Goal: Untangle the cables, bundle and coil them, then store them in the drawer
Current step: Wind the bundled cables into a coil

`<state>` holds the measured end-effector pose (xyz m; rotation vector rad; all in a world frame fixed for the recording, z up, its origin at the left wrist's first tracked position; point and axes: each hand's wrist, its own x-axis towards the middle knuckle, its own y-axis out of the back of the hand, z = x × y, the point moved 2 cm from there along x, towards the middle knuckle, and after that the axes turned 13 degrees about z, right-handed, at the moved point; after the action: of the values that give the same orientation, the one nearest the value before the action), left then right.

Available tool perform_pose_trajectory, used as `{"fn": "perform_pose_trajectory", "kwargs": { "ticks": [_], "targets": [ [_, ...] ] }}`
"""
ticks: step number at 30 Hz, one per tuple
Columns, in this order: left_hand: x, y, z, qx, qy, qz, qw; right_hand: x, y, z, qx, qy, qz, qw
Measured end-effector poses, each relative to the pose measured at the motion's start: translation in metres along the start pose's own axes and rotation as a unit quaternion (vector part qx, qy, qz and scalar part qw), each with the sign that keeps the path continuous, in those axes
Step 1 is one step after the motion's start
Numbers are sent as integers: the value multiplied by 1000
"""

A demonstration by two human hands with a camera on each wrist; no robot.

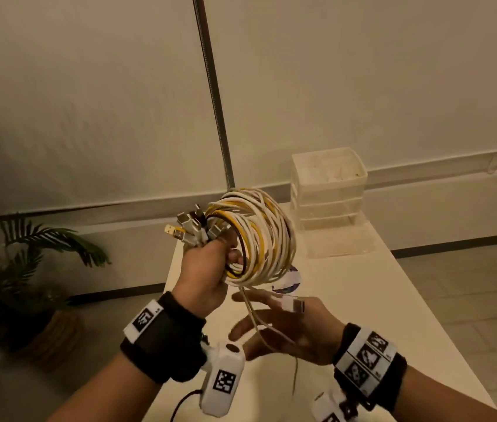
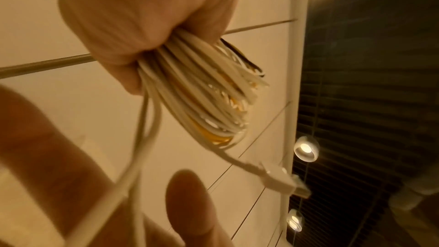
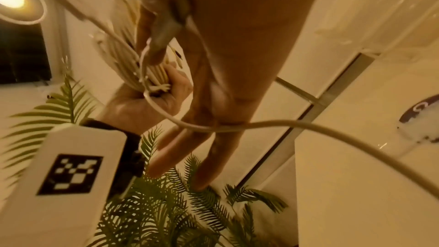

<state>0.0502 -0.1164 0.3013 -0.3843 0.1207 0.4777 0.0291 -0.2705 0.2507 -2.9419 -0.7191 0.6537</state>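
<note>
My left hand point(image 1: 207, 269) is raised over the table's left end and grips a coil of white, yellow and dark cables point(image 1: 256, 236). Several plug ends point(image 1: 189, 226) stick up out of the fist. In the left wrist view the coil point(image 2: 202, 91) fans out from the curled fingers point(image 2: 142, 16). A loose white tail point(image 1: 254, 318) drops from the coil across my right hand point(image 1: 289, 327), which lies just below with straight, spread fingers. A white USB plug point(image 1: 297, 304) hangs by its thumb; no finger visibly pinches it. The right wrist view shows the tail point(image 3: 213, 129) draped over the fingers point(image 3: 202, 147).
A translucent plastic drawer unit point(image 1: 329, 190) stands at the back of the white table point(image 1: 378, 315), with a clear tray or pulled-out drawer point(image 1: 341, 242) in front of it. A round blue-and-white disc point(image 1: 288, 283) lies under the coil. A potted palm point(image 1: 28, 254) and a metal pole point(image 1: 216, 102) stand left.
</note>
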Motion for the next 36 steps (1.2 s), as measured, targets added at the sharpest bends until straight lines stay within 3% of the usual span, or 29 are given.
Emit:
{"fn": "perform_pose_trajectory", "kwargs": {
  "ticks": [2,4,6,9,11,12,16,19,22,26,28,30,31,33,34,36],
  "targets": [
    [6,6,1,8,10,40,999,1,0,7,14,14,-68,998],
    [9,13,1,18,-23,64,998,1,6,3,36,11,-92,995],
    [7,14,7,34,-71,91,993,-4,11,-3,-64,51,-81,993],
    [8,22,8,75,-102,116,985,-19,20,-12,-317,168,-43,932],
    [11,27,6,81,-98,123,984,-30,28,-22,-398,234,2,887],
    [13,30,5,76,-96,123,985,-34,31,-28,-398,244,18,884],
    [12,31,0,45,-51,96,993,-43,40,-43,-117,163,-54,978],
    [8,32,-2,30,-9,54,998,-46,62,-50,19,99,-134,986],
    [6,31,1,21,39,39,998,-49,87,-57,70,127,-191,971],
    [3,26,4,36,95,33,994,-41,96,-52,-1,223,-117,968],
    [-2,20,8,53,92,2,994,-26,98,-35,1,198,-113,974],
    [-5,16,14,58,85,-29,994,-1,106,-6,-110,165,-68,978],
    [-8,14,18,58,78,-35,995,9,112,10,-217,164,-23,962],
    [-14,10,24,58,73,-45,995,24,128,36,-408,172,80,893],
    [-18,8,27,57,77,-55,994,28,134,44,-445,171,123,870],
    [-25,3,32,50,87,-75,992,34,134,55,-432,188,184,863]
  ]
}}
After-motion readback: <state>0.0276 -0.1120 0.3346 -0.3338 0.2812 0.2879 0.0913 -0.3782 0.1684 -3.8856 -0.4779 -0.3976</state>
